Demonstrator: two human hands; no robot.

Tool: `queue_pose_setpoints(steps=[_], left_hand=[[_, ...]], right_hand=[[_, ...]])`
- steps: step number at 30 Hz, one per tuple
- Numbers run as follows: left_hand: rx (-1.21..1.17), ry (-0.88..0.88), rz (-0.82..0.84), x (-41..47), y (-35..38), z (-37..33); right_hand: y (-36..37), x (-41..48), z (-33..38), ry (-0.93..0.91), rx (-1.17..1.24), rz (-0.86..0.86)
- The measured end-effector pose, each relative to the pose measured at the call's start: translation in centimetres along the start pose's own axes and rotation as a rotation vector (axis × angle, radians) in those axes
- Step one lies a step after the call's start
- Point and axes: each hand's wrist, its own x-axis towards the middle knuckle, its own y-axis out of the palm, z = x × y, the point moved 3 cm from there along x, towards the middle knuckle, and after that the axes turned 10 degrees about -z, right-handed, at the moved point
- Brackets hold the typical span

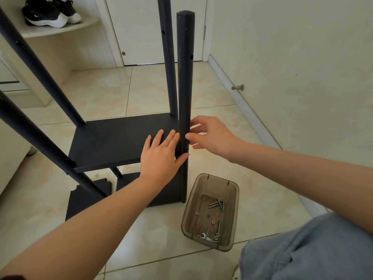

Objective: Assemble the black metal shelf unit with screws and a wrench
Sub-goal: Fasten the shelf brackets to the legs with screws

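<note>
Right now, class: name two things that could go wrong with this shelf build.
The left hand only presses flat on the shelf; if it slips, the shelf may tilt off the near pole. The tray of screws lies by that pole's foot; a shifting pole could knock it over.

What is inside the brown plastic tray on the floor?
Inside the tray lie long screws, small washers or nuts and a small wrench. Its tinted near wall blurs whatever lies at that edge.

matt black metal shelf unit, translucent smoky plastic tray, glossy floor tiles
</note>
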Motion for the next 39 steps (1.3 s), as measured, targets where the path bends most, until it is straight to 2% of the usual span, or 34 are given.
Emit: queue_pose_setpoints(steps=[4, 9, 18, 27, 34, 39], left_hand=[[0.004, 0.002, 0.022, 0.2, -0.3, 0.1], [-0.012, 0.004, 0.044, 0.3, -0.7, 0.3], [0.0, 0.016, -0.02, -0.2, -0.5, 0.1], [-0.021, -0.028, -0.192, -0.7, 0.3, -0.7], [-0.015, -0.058, -0.266, -1.0, 0.6, -0.9], [-0.003, -0.068, -0.283, -1.1, 0.8, -1.1]], right_hand=[[-0.4, 0.2, -1.3, 0.057, 0.033, 0.016], [-1.5, -0.4, -4.1, 0.117, -0.082, 0.052], [0.8, -2.8, -10.9, 0.192, -0.622, 0.431], [7.1, -5.5, -21.0, 0.381, -0.817, 0.684], [10.9, -7.2, -25.8, 0.464, -0.753, 0.586], [10.7, -7.1, -27.6, 0.45, -0.796, 0.409]])
